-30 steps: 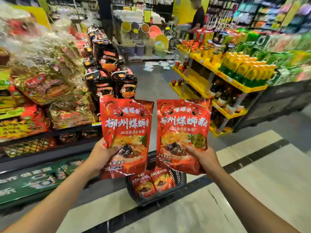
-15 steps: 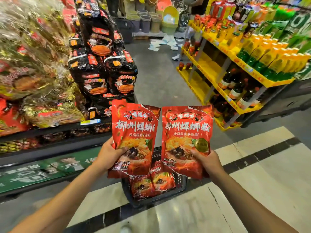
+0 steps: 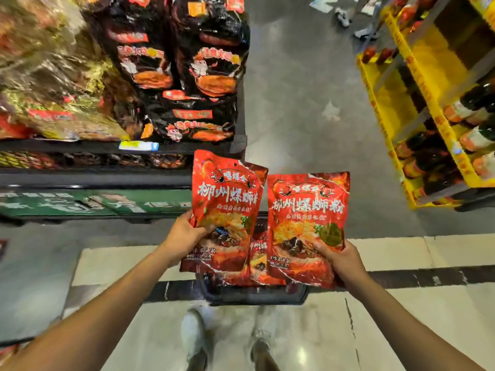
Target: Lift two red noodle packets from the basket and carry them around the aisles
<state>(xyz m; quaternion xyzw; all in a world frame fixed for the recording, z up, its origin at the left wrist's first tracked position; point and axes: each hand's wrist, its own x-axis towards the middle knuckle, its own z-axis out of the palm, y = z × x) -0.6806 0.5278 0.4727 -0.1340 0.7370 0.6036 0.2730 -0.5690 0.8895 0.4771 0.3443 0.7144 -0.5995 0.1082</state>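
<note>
At frame centre, left hand [image 3: 184, 238] grips one red packet [image 3: 227, 199]; right hand [image 3: 341, 259] grips another packet [image 3: 306, 210], above a basket [image 3: 257, 295].

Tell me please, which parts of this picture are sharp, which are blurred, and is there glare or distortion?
Head view: the two red packets, left and right, are fairly sharp, their large print legible; the shelf goods at upper left smear with blur; the yellow rack leans from wide-angle distortion; the glossy floor tiles show soft glare.
</note>
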